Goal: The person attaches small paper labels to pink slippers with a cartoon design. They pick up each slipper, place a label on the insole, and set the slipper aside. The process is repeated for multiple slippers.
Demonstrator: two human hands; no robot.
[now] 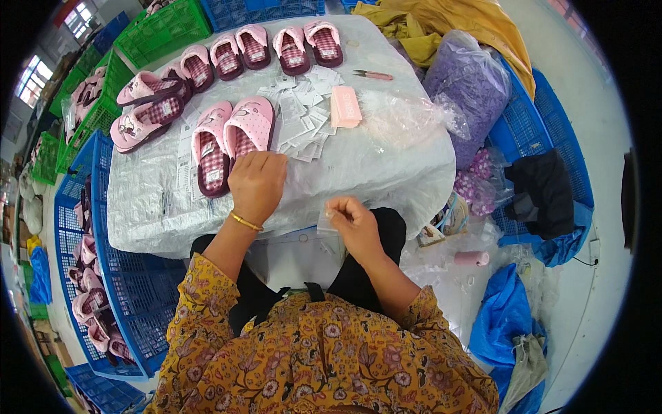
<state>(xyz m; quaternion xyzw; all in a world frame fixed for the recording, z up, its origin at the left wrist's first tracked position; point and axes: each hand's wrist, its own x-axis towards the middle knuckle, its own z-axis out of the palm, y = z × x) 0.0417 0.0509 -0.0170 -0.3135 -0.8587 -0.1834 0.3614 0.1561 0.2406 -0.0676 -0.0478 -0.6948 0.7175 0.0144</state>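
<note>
A pair of pink slippers with dark maroon soles and checked insoles lies near the table's front left. My left hand (258,181) is closed over the heel end of the right-hand slipper (250,127), hiding that end. Beside it, touching, is the other slipper (211,148), with a white label on its insole. In front of the table edge, above my lap, my right hand (354,225) pinches a small whitish, partly see-through slip (325,223). Loose printed paper tags (301,117) are strewn to the right of the pair, next to a stack of pink cards (345,107).
More pink slippers (293,52) line the table's far and left edges. Small snips (373,74) and crumpled clear plastic (403,121) lie on the plastic-covered table (372,176). A blue crate (141,303) with slippers stands left; a bag of purple material (469,90) stands right.
</note>
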